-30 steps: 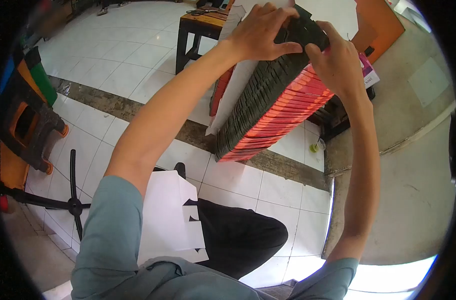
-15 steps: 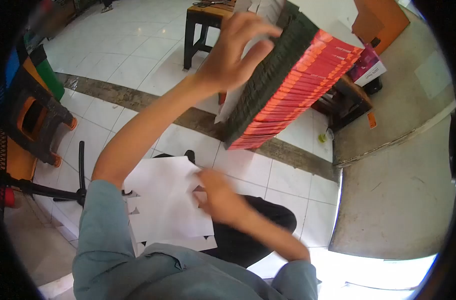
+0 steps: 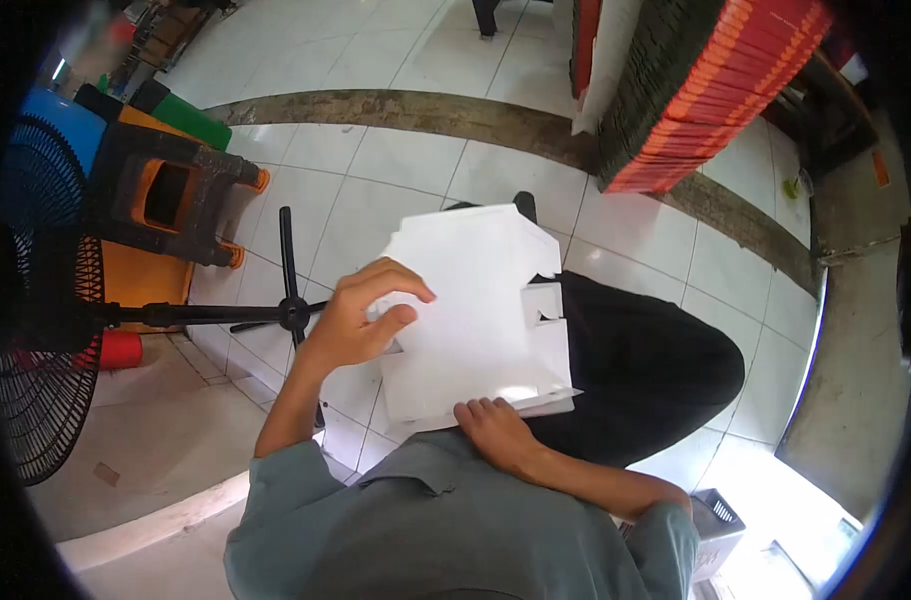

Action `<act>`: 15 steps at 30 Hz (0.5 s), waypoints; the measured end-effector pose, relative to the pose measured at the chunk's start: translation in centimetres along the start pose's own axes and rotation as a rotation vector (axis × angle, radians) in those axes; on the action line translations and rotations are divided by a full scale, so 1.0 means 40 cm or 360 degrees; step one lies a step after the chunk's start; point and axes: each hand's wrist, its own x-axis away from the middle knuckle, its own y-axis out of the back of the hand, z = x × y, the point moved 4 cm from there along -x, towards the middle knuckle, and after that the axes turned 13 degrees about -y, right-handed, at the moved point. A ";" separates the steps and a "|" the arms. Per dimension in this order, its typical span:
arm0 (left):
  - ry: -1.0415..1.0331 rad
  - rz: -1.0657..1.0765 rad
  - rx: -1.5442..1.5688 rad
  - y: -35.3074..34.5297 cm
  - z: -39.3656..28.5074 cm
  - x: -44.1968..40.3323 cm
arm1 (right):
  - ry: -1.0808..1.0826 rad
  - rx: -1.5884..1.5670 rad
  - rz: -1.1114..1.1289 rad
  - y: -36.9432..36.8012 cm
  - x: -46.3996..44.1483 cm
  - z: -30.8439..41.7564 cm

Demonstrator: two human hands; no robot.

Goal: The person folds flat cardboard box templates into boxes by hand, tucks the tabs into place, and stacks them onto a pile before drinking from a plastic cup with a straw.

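A white die-cut cardboard sheet (image 3: 466,300) lies across my lap, glossy side up, with notches and tabs along its right side. My left hand (image 3: 361,315) is over the sheet's left edge, its fingers curved and the thumb apart from them; whether it touches the card is hard to tell. At the near edge, a narrow flap is raised, and my right hand (image 3: 498,432) has its fingers closed over that edge, close to my shirt. The tabs under my left hand are hidden.
A tall stack of red and black printed pieces (image 3: 716,100) stands at the upper right. To the left are a black fan (image 3: 46,330), its stand (image 3: 294,313) and a dark stool (image 3: 166,195). A grey basket (image 3: 716,530) sits at the lower right.
My left hand has come down from the stack to the sheet's left side. My right hand has moved from the sheet's right side to its near edge. The view has shifted.
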 end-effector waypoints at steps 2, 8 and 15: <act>0.0019 -0.0019 -0.0025 0.027 -0.024 0.018 | 0.0082 -0.0279 -0.0403 0.055 0.012 0.004; -0.0686 -0.0668 -0.0113 0.043 -0.114 0.050 | 0.0187 -0.0536 -0.1056 0.361 0.081 -0.004; -0.0975 0.0015 -0.0890 -0.141 -0.154 -0.070 | 0.0331 0.0208 -0.1265 0.533 0.226 0.015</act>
